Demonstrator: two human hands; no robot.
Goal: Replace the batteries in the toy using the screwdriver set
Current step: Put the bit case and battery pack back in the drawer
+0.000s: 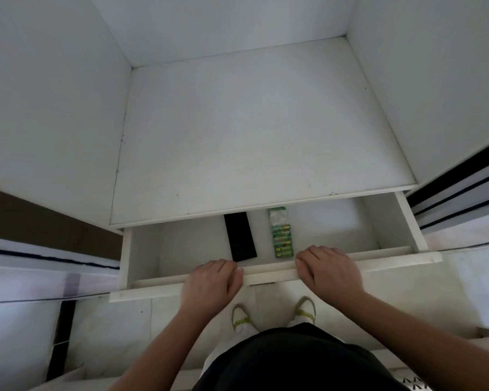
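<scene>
Setting: white cabinet (pixel 251 131) with a bare top shelf; pale tiled floor (pixel 119 328) below.
Drawer (pixel 266 273): white, pulled partly out beneath the shelf.
Left hand (pixel 213 282): palm down, fingers curled over the drawer's front edge, gripping it left of centre; forearm extends straight from the lower frame.
Right hand (pixel 329 270): palm down, fingers curled over the same edge, right of centre; forearm angled in from the lower right.
Battery pack (pixel 281 234): green, lying flat on the drawer floor, just behind the right hand.
Black case (pixel 240 237): flat, rectangular, just left of the battery pack, apart from it; contents cannot be told.
Feet (pixel 274 317): white and yellow-green shoes, directly below the drawer front.
</scene>
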